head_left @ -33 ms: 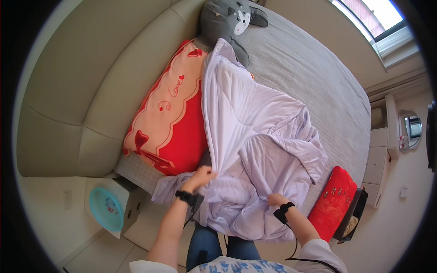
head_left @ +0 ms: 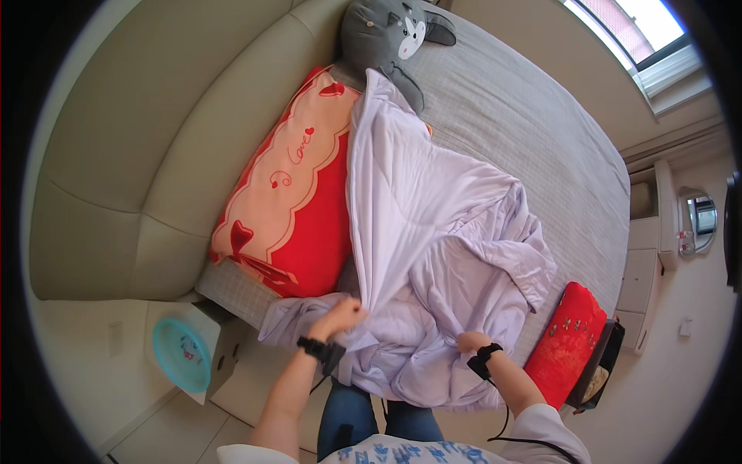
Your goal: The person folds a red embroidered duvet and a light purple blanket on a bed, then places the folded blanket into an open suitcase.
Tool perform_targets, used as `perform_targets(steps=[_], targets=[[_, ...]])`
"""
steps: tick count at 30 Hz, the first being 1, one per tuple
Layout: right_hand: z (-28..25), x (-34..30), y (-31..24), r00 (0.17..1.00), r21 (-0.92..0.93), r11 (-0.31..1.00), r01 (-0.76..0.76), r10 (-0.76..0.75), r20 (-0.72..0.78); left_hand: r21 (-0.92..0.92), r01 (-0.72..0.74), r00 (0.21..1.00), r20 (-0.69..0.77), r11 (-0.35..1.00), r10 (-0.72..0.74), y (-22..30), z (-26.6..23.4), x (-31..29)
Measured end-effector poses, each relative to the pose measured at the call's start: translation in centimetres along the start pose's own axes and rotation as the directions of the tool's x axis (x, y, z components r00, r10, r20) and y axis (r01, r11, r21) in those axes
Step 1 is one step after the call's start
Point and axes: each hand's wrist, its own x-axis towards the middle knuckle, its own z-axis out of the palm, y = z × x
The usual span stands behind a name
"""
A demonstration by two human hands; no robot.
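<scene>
A light lavender quilt lies rumpled across the bed, its far end stretched smooth and its near part bunched in folds. My left hand is closed on the quilt's left edge, close to the near side of the bed, and pulls a taut line toward the far corner. Over to the right, my right hand grips a bunched fold of the same quilt; its fingertips are partly hidden in the cloth. Just left of the quilt's edge lies a red and peach pillow, its right side touched by the cloth.
A grey plush animal sits at the bed's far end. A padded headboard runs along the left. A red cushion rests at the right, beside a dark bag. A turquoise basin stands at lower left.
My left hand has moved slightly nearer to me, drawing the quilt's left edge along. The quilt's far corner has shifted a little right and nearer, uncovering more pillow. My right hand is almost still.
</scene>
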Motion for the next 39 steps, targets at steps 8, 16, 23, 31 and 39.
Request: perform_targets(steps=[8,16,23,31,39], targets=[[-4.4,0.1,-7.8,0.802,0.115,0.932,0.344,-0.228,-0.552,0.403,0.147,0.878,0.367,0.903,-0.307,-14.1,11.2,-15.3],[-0.7,1.7,-12.9,0.729,-0.163,0.960,0.227,-0.279,-0.625,0.253,0.233,0.942,0.183,0.939,-0.283,-15.9,10.7,-15.1],[0.4,-1.2,-9.9,0.691,-0.219,0.926,0.307,-0.375,-0.618,-0.047,0.103,0.748,-0.655,0.994,-0.109,-10.4,3.6,-11.5],[1.6,-1.9,-8.7,0.612,-0.012,0.927,0.374,-0.257,-0.748,0.114,-0.166,0.498,-0.847,0.980,0.183,-0.6,-6.3,1.7],[1.7,1.0,-9.0,0.830,0.117,0.973,0.200,-0.104,-0.548,-0.052,-0.125,0.692,-0.720,0.991,0.050,0.0,-3.4,10.2]])
